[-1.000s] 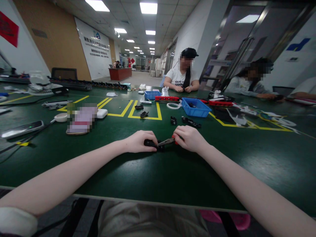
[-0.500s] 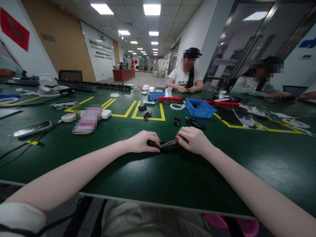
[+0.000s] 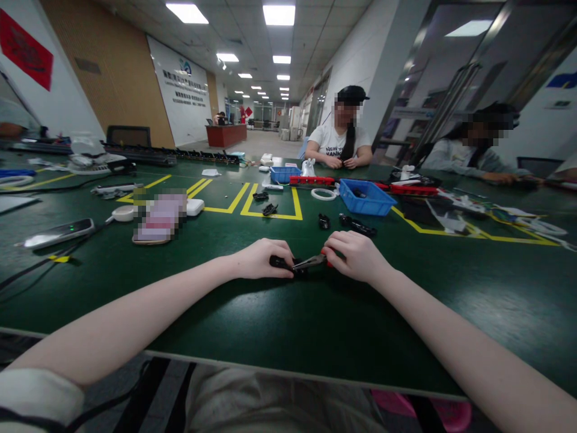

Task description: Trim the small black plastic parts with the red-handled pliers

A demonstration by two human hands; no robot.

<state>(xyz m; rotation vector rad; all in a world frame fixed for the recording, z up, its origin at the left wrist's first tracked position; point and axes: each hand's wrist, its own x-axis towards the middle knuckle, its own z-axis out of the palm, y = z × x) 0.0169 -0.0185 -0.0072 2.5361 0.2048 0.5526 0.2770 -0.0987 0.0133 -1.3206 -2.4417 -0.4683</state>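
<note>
Close to the middle of the table, my left hand (image 3: 265, 258) is closed around a small black part (image 3: 280, 263) lying low over the green surface. My right hand (image 3: 356, 255) grips the red handles of needle-nose pliers (image 3: 310, 262). The pliers' metal jaws point left and meet the right end of the black part; what exactly they pinch is too small to make out. Just beyond my right hand lie a short black piece (image 3: 323, 221) and a longer black piece (image 3: 357, 225). Farther off, two dark pieces (image 3: 270, 209) rest inside a yellow-taped rectangle.
A blue bin (image 3: 366, 197) with dark parts stands beyond my right hand, near a white ring (image 3: 323, 194). To the left lie a phone (image 3: 160, 219), a white case (image 3: 195, 207) and a silver device (image 3: 59, 233) with cables. Across the table sits a person (image 3: 340, 135); another is at right.
Both hands, the black part and the pliers hold almost the same position. The view has shifted very slightly.
</note>
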